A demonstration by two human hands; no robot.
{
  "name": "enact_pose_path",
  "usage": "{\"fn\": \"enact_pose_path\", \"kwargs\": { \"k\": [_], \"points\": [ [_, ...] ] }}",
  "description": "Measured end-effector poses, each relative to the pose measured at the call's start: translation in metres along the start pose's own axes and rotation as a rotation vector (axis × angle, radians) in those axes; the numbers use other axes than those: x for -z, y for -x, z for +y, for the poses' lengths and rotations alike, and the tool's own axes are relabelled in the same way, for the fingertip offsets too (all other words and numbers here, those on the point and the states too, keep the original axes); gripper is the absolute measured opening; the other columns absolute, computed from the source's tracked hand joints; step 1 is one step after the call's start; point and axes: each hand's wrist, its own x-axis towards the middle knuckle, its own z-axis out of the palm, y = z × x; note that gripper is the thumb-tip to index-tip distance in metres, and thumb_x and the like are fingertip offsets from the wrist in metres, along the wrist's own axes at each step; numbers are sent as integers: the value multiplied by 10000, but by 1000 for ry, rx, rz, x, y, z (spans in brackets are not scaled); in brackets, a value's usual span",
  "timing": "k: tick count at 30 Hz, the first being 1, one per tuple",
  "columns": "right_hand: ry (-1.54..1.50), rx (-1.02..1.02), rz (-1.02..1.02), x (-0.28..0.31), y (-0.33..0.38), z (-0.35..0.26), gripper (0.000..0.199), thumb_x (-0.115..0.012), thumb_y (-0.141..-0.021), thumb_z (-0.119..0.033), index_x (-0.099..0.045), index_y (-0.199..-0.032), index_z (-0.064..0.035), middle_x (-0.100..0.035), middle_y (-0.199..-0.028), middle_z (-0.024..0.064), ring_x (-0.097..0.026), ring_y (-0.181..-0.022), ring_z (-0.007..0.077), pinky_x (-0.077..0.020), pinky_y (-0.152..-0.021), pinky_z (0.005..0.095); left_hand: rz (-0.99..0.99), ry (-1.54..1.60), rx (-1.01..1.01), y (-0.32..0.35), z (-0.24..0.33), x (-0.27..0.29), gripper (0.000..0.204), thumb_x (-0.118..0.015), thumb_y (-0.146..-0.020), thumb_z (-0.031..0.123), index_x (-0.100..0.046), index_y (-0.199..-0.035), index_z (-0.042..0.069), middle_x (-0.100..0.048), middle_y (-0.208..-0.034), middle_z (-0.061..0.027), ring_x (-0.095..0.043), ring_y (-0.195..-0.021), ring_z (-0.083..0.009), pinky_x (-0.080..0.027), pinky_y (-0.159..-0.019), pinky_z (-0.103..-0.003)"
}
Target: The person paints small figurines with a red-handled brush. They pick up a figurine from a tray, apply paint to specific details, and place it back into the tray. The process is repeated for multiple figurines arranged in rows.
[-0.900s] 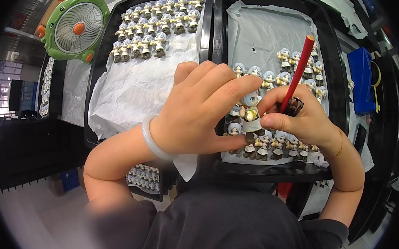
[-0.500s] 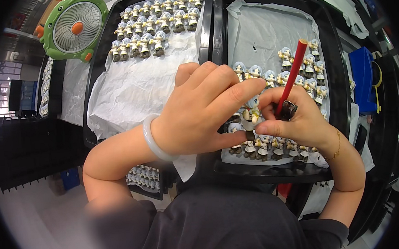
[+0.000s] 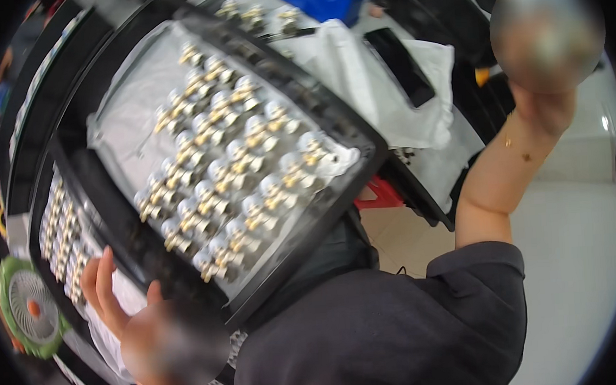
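On my feed, small, pale-haired, white-and-gold figurines (image 3: 256, 211) lie heads far left, feet near right; left grip (image 3: 131, 327) spread, right grip (image 3: 549, 43) too blurred to tell.

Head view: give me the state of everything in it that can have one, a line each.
Left hand: open, fingers extended, partly blurred.
Right hand: away from the tray, blurred, grip unclear.
Figurines: in slanting rows.
Black tray: holding figurines.
Phone: lying down, screen dark.
Green fan: cannot tell whether running.
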Motion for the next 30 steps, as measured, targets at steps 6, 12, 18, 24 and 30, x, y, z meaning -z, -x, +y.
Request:
{"fn": "enact_pose_path", "kwargs": {
  "k": [6, 12, 18, 24, 30],
  "points": [
    [510, -944, 503, 52, 178, 16, 192, -673, -672, -64, -580, -812, 30, -579, -716, 64, -538, -613, 113, -443, -594, 250, -58, -43, 2, -1, -3, -7, 488, -612, -656, 76, -487, -1120, -10, -450, -1057, -138, -427, -1011, -288, -299, -909, -386],
    [1189, -1340, 538, 120, 319, 151, 196, -662, -667, -140, -614, -787, 7, -610, -678, 129, -590, -649, 172, -434, -605, 290, -156, -97, -31, -7, 5, -12, 435, -599, -662, 28, -511, -1088, 5, -452, -1053, -136, -443, -995, -280, -331, -889, -373],
    [1257, -1060, 812, 138, 327, 243, 260, -637, -684, -266, -612, -773, -23, -607, -690, 148, -600, -685, 283, -445, -625, 358, -208, -153, -70, -29, 13, -22, 376, -608, -637, 50, -549, -1007, 29, -501, -967, -124, -469, -927, -287, -319, -857, -363],
    [1102, -893, 875, 181, 372, 242, 282, -569, -771, -240, -605, -901, 8, -623, -771, 148, -599, -725, 209, -443, -657, 312, -309, -150, -65, -85, -13, -43, 294, -606, -707, 126, -562, -989, 54, -521, -1018, -127, -463, -1006, -302, -336, -867, -368],
    [782, -605, 1386, 164, 316, 165, 223, -571, -791, -301, -644, -873, -107, -415, -590, -55, -344, -497, 13, -253, -428, 168, -263, -76, -80, -163, -60, -102, 268, -578, -750, 216, -557, -945, 33, -573, -862, -123, -564, -803, -259, -438, -705, -336]
  ]
}}
